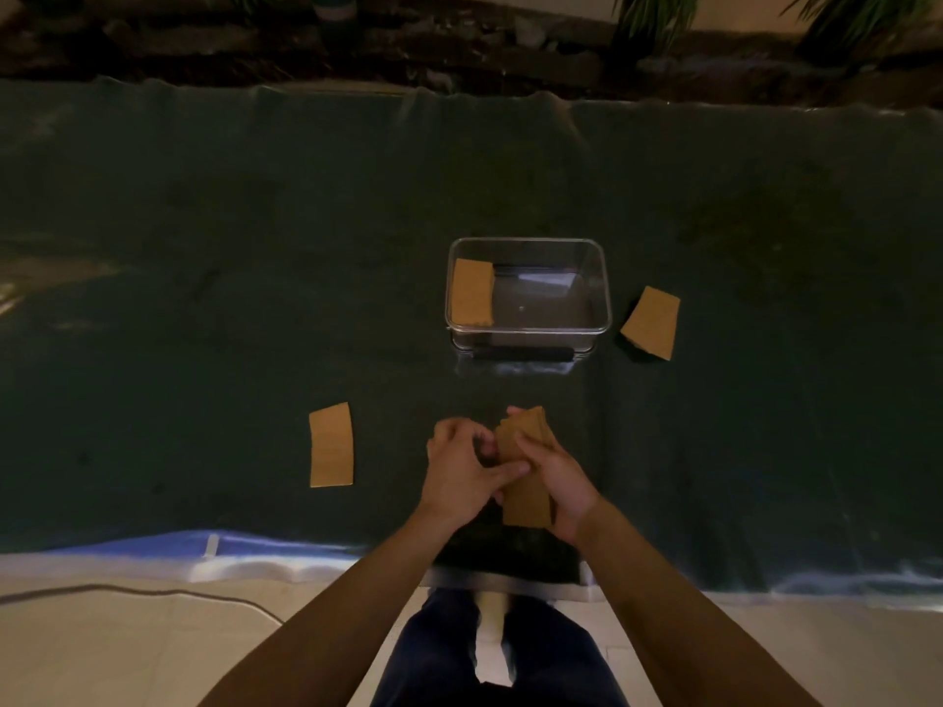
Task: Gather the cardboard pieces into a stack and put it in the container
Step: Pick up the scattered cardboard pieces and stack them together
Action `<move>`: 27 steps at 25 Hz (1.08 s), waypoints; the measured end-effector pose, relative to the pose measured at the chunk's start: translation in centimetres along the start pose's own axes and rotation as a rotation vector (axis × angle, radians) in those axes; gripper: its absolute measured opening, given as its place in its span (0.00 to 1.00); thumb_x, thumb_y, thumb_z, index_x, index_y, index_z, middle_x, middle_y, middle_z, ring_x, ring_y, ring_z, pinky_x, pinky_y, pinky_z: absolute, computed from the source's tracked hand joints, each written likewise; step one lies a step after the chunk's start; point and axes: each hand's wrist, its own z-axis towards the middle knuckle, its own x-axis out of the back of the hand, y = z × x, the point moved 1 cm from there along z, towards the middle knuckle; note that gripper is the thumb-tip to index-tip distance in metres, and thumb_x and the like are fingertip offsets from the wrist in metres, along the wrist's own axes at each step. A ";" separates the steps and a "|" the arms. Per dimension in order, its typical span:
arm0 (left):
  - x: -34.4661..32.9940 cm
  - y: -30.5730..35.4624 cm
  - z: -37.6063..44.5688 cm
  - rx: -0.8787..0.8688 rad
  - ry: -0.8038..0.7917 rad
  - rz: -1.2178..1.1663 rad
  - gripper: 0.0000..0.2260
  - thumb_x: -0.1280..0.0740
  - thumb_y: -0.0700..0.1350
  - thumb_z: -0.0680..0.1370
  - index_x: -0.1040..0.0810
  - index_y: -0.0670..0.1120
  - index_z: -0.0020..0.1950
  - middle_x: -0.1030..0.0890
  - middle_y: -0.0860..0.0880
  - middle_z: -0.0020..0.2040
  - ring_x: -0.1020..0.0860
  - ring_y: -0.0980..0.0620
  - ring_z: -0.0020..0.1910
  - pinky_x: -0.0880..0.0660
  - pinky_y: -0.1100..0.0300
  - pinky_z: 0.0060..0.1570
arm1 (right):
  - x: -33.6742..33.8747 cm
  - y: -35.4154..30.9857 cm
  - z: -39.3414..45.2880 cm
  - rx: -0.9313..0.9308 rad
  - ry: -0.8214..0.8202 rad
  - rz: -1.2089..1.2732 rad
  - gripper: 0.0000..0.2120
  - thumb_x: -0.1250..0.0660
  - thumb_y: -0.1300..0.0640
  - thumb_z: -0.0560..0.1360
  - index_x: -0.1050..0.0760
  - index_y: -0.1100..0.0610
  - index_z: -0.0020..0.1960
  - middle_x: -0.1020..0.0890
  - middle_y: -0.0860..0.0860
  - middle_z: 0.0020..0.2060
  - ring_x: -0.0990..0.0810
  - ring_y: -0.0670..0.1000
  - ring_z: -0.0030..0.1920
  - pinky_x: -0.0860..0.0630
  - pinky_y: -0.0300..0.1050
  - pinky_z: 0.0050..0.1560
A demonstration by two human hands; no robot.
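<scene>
Stack [523,464] approx half built, gripped by right hand [559,489] w/ left hand [462,469] steadying; two pieces [331,444] [651,322] loose on worktop [204,298], one [473,293] in container [604,293].

We are seeing both forearms bare, no sleeves showing. We are seeing dark blue trousers [444,650] covering the legs.

The right hand [556,477] and left hand [464,472] cover the middle of the stack [525,497], so its piece count is unclear. Plants [658,12] are cropped at the top edge; the far ground is perhaps rubble, too dim to tell.
</scene>
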 end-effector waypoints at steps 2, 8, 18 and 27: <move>0.6 0.3 0.4 -0.179 -0.109 0.130 0.49 0.23 0.65 0.60 0.42 0.61 0.76 0.46 0.54 0.77 0.44 0.49 0.75 0.45 0.53 0.70 | -0.1 -0.2 0.1 0.022 0.013 -0.023 0.18 0.37 0.56 0.79 0.28 0.44 0.68 0.17 0.60 0.55 0.18 0.56 0.45 0.20 0.50 0.39; 0.7 0.9 1.2 -0.492 -0.371 0.423 0.63 0.21 0.63 0.57 0.66 0.69 0.76 0.54 0.60 0.78 0.52 0.54 0.75 0.53 0.44 0.73 | -0.9 -0.1 0.5 0.036 -0.096 -0.060 0.26 0.27 0.60 0.68 0.24 0.49 0.66 0.17 0.58 0.58 0.17 0.57 0.57 0.18 0.53 0.52; 0.9 0.1 0.6 -0.565 -0.338 0.448 0.59 0.22 0.59 0.61 0.63 0.68 0.77 0.53 0.54 0.77 0.48 0.48 0.74 0.43 0.43 0.71 | -1.5 -0.6 -0.1 0.015 -0.087 -0.090 0.24 0.26 0.52 0.67 0.22 0.51 0.62 0.15 0.58 0.54 0.16 0.57 0.55 0.19 0.54 0.50; 2.5 -1.9 1.1 -0.550 -0.226 0.487 0.58 0.26 0.69 0.61 0.63 0.66 0.78 0.56 0.50 0.80 0.54 0.47 0.79 0.58 0.40 0.75 | -3.3 -0.2 1.8 0.013 0.059 -0.200 0.21 0.28 0.49 0.71 0.24 0.42 0.63 0.20 0.55 0.59 0.21 0.58 0.58 0.26 0.63 0.60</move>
